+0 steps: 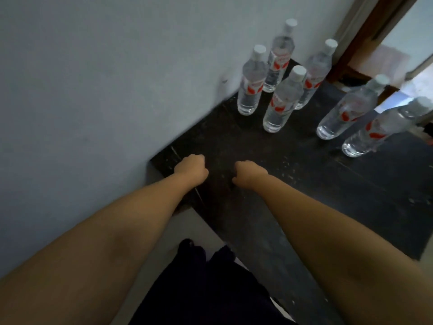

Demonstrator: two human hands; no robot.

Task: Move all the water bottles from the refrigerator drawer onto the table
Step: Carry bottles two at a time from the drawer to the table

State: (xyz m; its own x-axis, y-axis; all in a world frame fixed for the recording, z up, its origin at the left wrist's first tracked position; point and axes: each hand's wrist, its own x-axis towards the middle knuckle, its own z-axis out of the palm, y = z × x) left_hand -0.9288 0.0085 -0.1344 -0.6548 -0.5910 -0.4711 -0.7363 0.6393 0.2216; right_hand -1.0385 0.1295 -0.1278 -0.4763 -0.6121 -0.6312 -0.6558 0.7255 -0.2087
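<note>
Six clear plastic water bottles with white caps and red labels stand upright on the dark, scuffed counter — four clustered near the grey wall, two apart to the right. The left hand and right hand hover low over the counter's near edge, fingers curled in, holding nothing.

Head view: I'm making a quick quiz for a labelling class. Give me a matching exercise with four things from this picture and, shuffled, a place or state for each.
Things:
1. left hand
2. bottle caps
3. table
4. bottle labels

Descriptions:
A. dark and scuffed, set against the wall
B. white
C. closed in a fist, empty, over the table's near corner
D. marked with red

Pairs: 1-C, 2-B, 3-A, 4-D
</note>
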